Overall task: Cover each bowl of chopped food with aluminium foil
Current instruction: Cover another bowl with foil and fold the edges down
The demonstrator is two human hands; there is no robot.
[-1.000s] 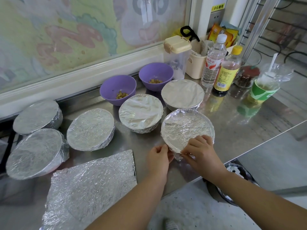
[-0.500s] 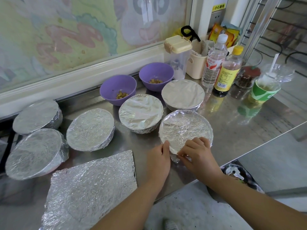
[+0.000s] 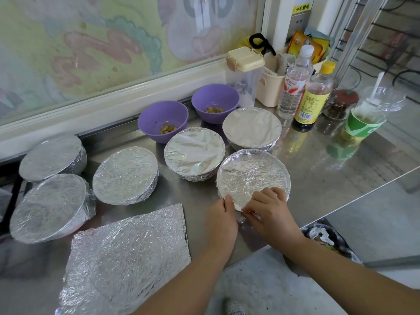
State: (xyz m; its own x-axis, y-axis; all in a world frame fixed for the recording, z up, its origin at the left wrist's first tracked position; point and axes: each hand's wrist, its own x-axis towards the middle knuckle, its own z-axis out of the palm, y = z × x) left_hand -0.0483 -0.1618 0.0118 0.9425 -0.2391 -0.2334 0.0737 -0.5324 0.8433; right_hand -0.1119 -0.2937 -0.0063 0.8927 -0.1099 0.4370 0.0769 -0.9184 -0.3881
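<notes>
I watch the foil-covered bowl (image 3: pixel 253 178) near the counter's (image 3: pixel 318 178) front edge. The left hand (image 3: pixel 221 214) has moved up to its rim, fingers hidden, so I can't tell. The right hand (image 3: pixel 268 210) pinches foil (image 3: pixel 241 218) under. Nearly sealed, I think; two purple bowls (image 3: pixel 162 120) wait uncovered.

There is one camera, and it sits on my head. It looks forward and down from close up, at my left hand (image 3: pixel 221 220) and right hand (image 3: pixel 269 212) over the counter (image 3: pixel 329 185).
</notes>
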